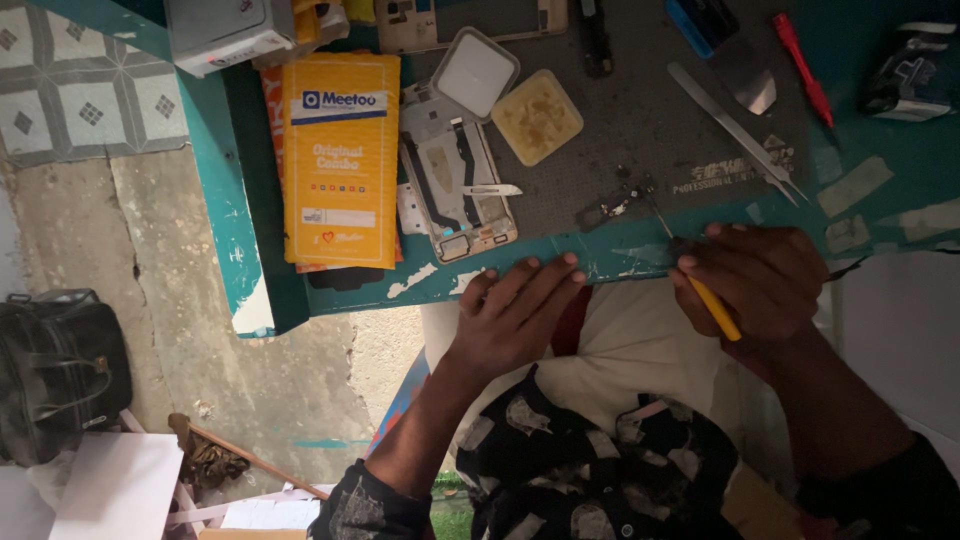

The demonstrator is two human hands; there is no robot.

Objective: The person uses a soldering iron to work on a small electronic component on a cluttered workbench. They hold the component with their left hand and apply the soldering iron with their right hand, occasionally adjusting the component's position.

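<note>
Yellow-handled tool [716,308] in right hand [762,280], tip toward small part [612,207], axis diagonal.

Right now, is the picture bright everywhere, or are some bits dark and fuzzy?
Head view: dim overall; the yellow cardboard packet and the pale concrete floor show brightest, the grey work mat stays murky. The right hand, holding a yellow-handled tool, looks slightly soft; the patterned dark shirt is shadowed.

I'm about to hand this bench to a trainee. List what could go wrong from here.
1. The opened phone frame lies near the bench edge; the left hand resting there could nudge it off.
2. The right hand works its yellow-handled tool on a small part; a slip may flick it away.
</note>
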